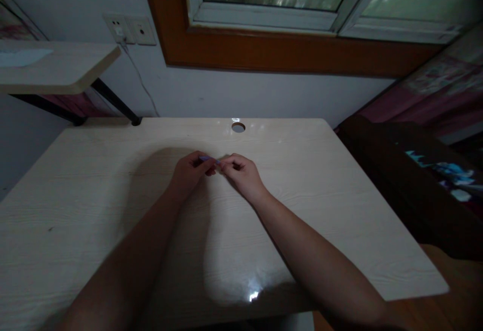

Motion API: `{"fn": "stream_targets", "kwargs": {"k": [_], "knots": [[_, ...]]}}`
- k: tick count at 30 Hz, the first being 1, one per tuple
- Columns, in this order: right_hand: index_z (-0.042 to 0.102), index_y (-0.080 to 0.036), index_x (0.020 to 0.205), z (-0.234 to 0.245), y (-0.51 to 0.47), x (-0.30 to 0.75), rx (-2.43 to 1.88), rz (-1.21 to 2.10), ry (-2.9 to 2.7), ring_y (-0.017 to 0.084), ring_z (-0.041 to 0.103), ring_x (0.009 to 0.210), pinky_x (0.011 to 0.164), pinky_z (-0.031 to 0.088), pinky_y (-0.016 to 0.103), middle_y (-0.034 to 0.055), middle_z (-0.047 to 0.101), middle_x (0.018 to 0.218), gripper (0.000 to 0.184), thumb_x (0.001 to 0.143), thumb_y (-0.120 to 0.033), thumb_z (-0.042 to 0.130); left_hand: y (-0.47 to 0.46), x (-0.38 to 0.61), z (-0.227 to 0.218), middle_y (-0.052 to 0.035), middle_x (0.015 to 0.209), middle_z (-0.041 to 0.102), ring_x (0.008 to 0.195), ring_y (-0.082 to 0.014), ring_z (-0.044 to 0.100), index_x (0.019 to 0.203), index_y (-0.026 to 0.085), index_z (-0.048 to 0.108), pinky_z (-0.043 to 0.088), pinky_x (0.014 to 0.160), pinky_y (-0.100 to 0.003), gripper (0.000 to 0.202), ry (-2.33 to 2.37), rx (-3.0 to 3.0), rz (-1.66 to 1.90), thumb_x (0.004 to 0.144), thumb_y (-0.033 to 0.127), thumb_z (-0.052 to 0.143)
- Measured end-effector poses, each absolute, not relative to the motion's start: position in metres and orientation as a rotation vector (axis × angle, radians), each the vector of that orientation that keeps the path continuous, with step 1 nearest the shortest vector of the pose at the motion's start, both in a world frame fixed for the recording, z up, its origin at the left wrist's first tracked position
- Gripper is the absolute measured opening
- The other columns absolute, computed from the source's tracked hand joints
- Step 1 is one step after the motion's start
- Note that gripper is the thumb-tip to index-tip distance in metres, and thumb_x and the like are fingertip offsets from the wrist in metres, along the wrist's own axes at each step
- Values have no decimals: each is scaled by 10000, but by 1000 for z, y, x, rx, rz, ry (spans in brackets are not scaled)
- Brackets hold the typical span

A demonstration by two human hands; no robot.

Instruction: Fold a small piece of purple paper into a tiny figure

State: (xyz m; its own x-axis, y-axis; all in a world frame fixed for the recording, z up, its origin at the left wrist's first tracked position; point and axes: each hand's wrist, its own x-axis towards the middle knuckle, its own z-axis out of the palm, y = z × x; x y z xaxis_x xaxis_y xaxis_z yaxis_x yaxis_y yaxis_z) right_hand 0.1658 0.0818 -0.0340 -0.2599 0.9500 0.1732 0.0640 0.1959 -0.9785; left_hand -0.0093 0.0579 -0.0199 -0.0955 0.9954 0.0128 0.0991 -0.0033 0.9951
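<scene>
Both my hands meet over the middle of a pale wooden desk (94, 190). My left hand (189, 171) is closed in a pinch on a small purple object (209, 159), too small to name. My right hand (241, 172) is also closed, with its fingertips touching the same small purple thing from the right. Both forearms reach in from the bottom edge of the view.
A round cable hole (238, 127) sits near the desk's far edge. A raised shelf (56, 67) stands at the back left, below wall sockets (130, 29) with a hanging cord. A window is above. Dark furniture (415, 180) stands to the right.
</scene>
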Motion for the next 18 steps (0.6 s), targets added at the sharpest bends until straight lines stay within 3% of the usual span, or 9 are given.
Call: {"fn": "stream_targets", "kwargs": {"k": [8, 18], "knots": [[745, -200, 768, -35, 82, 166, -1053, 1189, -1497, 143, 548, 653, 630, 417, 285, 11, 659, 730, 119, 762, -309, 697, 59, -11, -20, -27, 670, 711, 614, -149, 649, 781, 156, 692, 517, 634, -265, 262, 1342, 1187, 1288, 760, 408, 757], [772, -229, 879, -33, 84, 167, -1006, 1100, -1541, 162, 587, 740, 689, 441, 301, 33, 671, 827, 177, 846, -375, 679, 59, -13, -22, -30, 681, 711, 596, -138, 637, 782, 156, 686, 515, 606, -256, 283, 1337, 1171, 1290, 762, 428, 757]]}}
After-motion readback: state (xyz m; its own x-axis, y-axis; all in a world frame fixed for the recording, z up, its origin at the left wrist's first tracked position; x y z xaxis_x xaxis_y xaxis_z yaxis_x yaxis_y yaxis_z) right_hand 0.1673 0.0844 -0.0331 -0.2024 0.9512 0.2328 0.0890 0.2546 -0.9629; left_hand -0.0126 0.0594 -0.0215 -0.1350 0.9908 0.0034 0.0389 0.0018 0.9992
